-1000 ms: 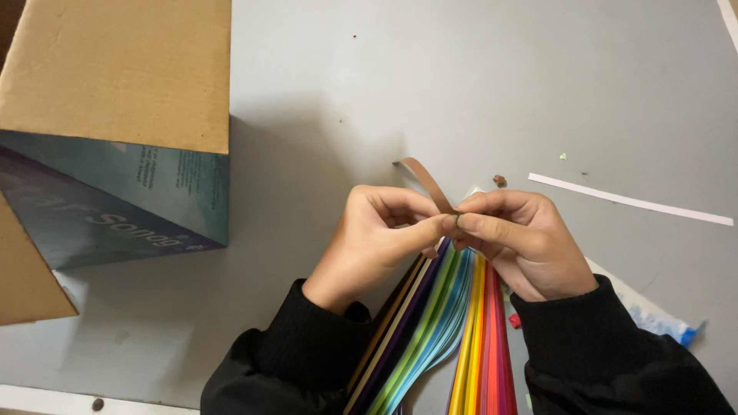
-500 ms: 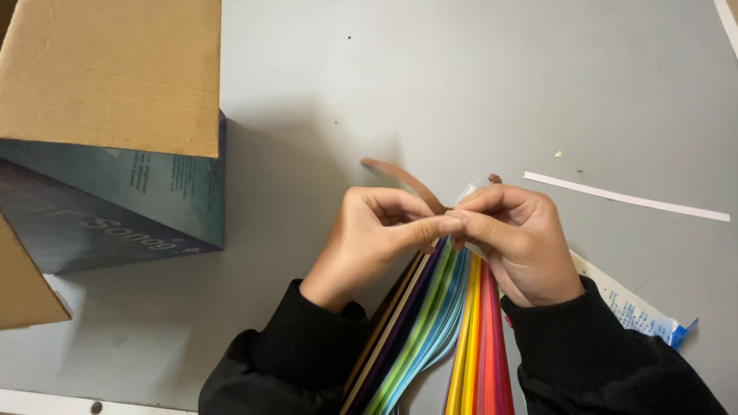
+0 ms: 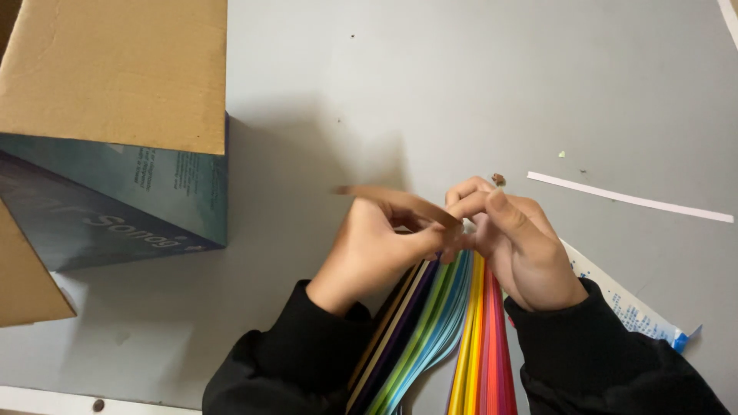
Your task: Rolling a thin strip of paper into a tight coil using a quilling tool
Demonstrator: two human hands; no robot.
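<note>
A fan of thin paper strips (image 3: 453,323) in many colours lies on the grey table, running from my wrists down to the bottom edge. My left hand (image 3: 377,246) and my right hand (image 3: 519,238) meet over its top end, thumbs and fingertips pinched together. Between them they hold one brown paper strip (image 3: 384,197), which sticks out to the left and looks blurred. Both arms wear black sleeves.
An open cardboard box (image 3: 115,131) with dark teal printed sides stands at the upper left. A long white paper strip (image 3: 630,198) lies at the right, a tiny brown scrap (image 3: 498,179) near my fingers, and a white-and-blue wrapper (image 3: 630,303) under my right wrist.
The free end of the brown strip has swung from pointing up to pointing left and lower. My hands stayed pinched together over the fan.
</note>
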